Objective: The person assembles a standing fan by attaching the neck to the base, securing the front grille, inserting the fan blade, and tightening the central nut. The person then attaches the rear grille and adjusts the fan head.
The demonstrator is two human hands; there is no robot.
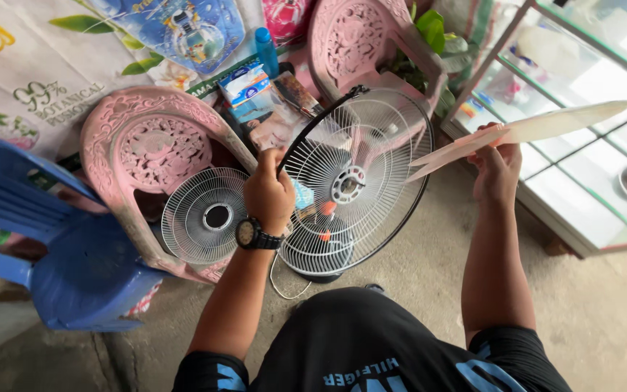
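My left hand (268, 194), with a black wristwatch, grips the black rim of a large white wire fan guard (371, 145) that stands upright on the floor in front of me. My right hand (496, 170) is raised to the right and holds a pale, translucent fan blade (546, 125) by its inner end, its long tip pointing right over the glass cabinet. A smaller white fan guard (205, 215) leans against the pink chair just left of my left hand.
A pink plastic chair (136, 141) and a second one (357, 36) stand behind the fan. A blue plastic chair (52, 247) is at left. A glass display cabinet (589, 167) lines the right. Packages and a blue bottle (265, 48) lie behind.
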